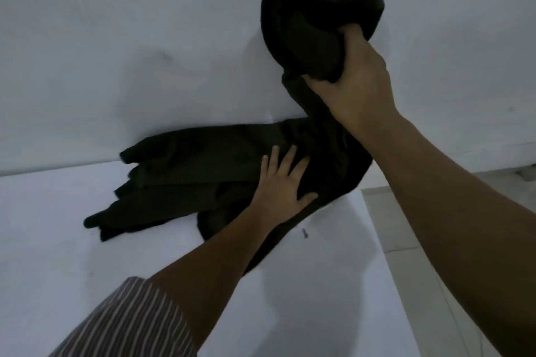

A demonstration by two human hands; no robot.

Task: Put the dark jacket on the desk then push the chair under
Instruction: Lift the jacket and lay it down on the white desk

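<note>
The dark jacket [203, 171] lies partly spread on the white desk [72, 240], against the white wall. My left hand [282, 180] rests flat on it with fingers apart, pressing the cloth down near the desk's right edge. My right hand [351, 81] is raised above the desk and grips a bunched upper part of the jacket, which hangs in a dark fold up to the frame's top. The chair is out of sight.
A white wall [130, 52] rises directly behind the desk. Pale floor tiles [420, 255] show past the desk's right edge. A small dark mark [304, 233] sits on the desk near the jacket. My striped sleeve [130, 322] fills the lower left.
</note>
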